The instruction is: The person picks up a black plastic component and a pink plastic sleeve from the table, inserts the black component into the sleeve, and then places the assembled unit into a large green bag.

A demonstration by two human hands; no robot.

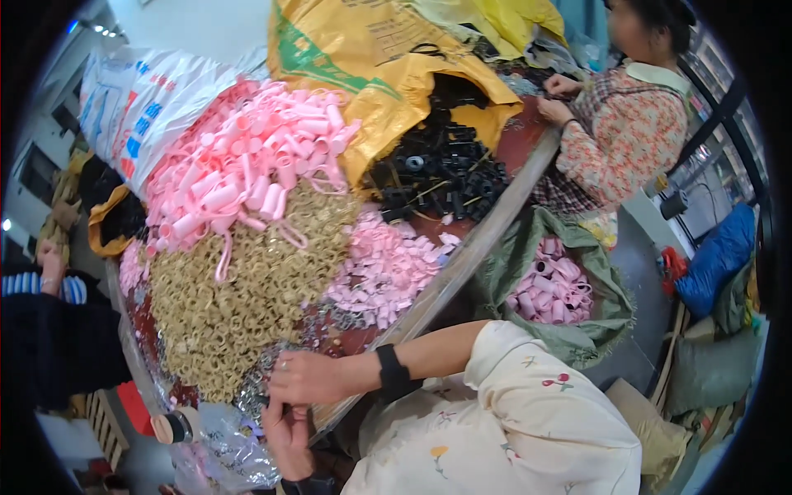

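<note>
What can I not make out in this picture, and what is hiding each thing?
In the head view:
Whatever may be between the left grip and right grip: covered by them and too small.
Deep inside the yellow bag: dark shadow, with black parts at its mouth.
The bottom of the green sack: pink tubes cover it.
The left co-worker: partly cut off by the picture's edge.

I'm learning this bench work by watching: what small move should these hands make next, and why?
Probably ease the right hand slightly off the left hand and check for a pinched part: the two meet closely, hiding whatever may be between them. Picking from the heap of tan ring-shaped pieces seems better left until after that.
</note>
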